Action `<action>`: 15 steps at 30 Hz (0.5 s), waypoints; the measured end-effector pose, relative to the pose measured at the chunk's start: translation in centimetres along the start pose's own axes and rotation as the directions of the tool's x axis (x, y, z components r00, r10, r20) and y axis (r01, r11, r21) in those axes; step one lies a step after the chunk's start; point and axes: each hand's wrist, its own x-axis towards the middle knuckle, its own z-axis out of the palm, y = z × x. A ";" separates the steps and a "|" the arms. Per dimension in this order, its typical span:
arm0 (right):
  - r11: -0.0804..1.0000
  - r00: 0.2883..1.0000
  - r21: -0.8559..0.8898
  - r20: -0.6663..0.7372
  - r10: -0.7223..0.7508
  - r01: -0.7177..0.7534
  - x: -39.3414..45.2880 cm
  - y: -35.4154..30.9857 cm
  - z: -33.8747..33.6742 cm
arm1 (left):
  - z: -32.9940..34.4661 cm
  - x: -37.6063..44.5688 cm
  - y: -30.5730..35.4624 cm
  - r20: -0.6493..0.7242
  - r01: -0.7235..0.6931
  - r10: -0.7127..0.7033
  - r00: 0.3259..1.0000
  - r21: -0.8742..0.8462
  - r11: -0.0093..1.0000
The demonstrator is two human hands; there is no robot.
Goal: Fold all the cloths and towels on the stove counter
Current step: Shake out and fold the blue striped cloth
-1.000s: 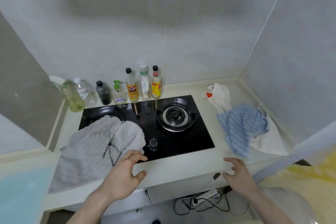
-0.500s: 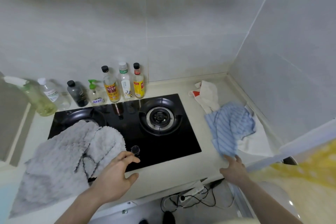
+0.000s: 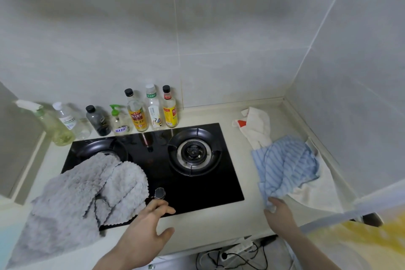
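Observation:
A crumpled blue striped cloth (image 3: pixel 287 166) lies on the counter right of the stove, on top of a white cloth (image 3: pixel 315 193). My right hand (image 3: pixel 279 215) grips its near corner. Behind them lies a white cloth with a red patch (image 3: pixel 255 127). A large fluffy grey towel (image 3: pixel 83 195) is bunched over the left burner and the left counter. My left hand (image 3: pixel 144 230) hovers above the stove's front edge, fingers loosely spread, holding nothing, just right of the grey towel.
The black glass stove (image 3: pixel 197 190) has a bare right burner (image 3: pixel 194 153) and a knob (image 3: pixel 159 193) near my left hand. Several bottles (image 3: pixel 138 114) line the back wall. Tiled walls close the back and right. A power strip and cables (image 3: pixel 236 250) lie below the counter.
My right hand reached forward from the counter's front edge and took hold of the blue cloth's near corner. My left hand shifted slightly toward the stove knob. The camera moved closer.

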 end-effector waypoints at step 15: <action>0.832 0.974 0.507 -0.148 -0.173 0.224 -0.7 -6.1 -7.0 | 0.2 3.2 4.4 -0.053 -0.129 0.127 0.991 -0.050 0.990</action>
